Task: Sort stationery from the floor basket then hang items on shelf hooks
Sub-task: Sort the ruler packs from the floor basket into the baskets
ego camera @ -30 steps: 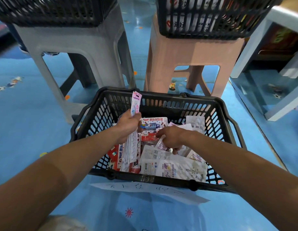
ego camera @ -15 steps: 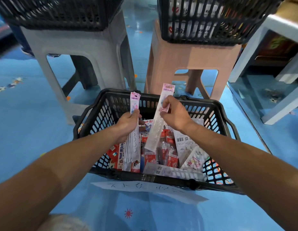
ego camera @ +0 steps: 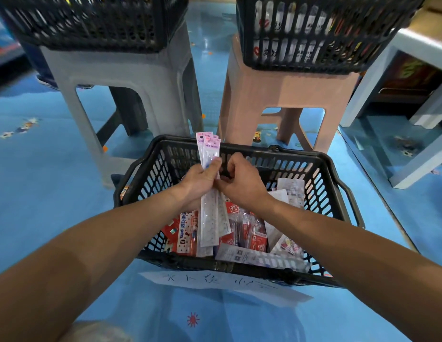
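Pink header cards fan out above our left hand (ego camera: 200,180), which holds a bundle of slim packets (ego camera: 210,219) upright over the floor basket (ego camera: 338,191). Its thumb is clamped across the front and its fingers are wrapped behind. Our right hand (ego camera: 243,187) touches the bundle's right edge, fingers curled in and seemingly pinching it just below that thumb. Its fingertips are hidden from us, so we cannot tell how much they grip.

We judge this step to be squaring the packets together while sorting. The tops sit stepped, not flush, so the likeliest failure is a glossy sleeve sliding out once the right hand lets go. It would drop among the loose red packets (ego camera: 247,233) and undo the sort. The long lower ends reach low over that pile, so a careless lift may snag one on the heap or on the near rim. Uneven headers would also leave any hang holes out of line for the shelf hooks, which we do not see here. Squeezing harder to compensate could bend the thin packets.
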### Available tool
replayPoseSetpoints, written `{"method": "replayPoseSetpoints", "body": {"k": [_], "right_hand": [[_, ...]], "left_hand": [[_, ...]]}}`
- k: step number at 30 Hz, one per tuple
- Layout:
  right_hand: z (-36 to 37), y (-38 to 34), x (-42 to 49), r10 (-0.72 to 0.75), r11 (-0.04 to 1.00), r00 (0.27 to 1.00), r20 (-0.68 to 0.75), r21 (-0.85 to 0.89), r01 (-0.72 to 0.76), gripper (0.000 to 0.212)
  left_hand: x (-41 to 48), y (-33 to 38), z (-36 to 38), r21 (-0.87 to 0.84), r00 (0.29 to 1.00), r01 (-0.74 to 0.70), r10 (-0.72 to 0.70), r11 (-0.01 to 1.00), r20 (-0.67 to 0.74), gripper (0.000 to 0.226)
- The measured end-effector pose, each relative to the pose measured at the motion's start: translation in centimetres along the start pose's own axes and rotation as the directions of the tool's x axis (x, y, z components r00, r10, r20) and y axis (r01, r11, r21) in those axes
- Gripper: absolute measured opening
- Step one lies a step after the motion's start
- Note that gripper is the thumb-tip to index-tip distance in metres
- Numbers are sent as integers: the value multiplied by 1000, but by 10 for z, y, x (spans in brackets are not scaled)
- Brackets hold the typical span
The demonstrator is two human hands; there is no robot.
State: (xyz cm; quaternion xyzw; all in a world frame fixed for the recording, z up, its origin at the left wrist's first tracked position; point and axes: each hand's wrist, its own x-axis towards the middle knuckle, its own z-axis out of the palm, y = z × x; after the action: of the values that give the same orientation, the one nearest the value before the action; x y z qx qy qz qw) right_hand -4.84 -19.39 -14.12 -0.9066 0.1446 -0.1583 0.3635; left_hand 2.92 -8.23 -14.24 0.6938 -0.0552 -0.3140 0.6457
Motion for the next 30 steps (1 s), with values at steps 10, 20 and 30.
{"method": "replayPoseSetpoints", "body": {"k": [10,20,30], "right_hand": [[10,-2,-9,648,675,702,295,204,-709,70],[19,-26,-13,562,248,632,534,620,-744,67],[6,-31,-9,388,532,766,513,554,-641,25]], "left_hand": [[10,25,-10,-261,979,-94,42,961,-198,25],[21,48,-22,-562,980,-126,16,817,-196,14],[22,34,-21,-544,986,-70,-23,836,-163,26]]}}
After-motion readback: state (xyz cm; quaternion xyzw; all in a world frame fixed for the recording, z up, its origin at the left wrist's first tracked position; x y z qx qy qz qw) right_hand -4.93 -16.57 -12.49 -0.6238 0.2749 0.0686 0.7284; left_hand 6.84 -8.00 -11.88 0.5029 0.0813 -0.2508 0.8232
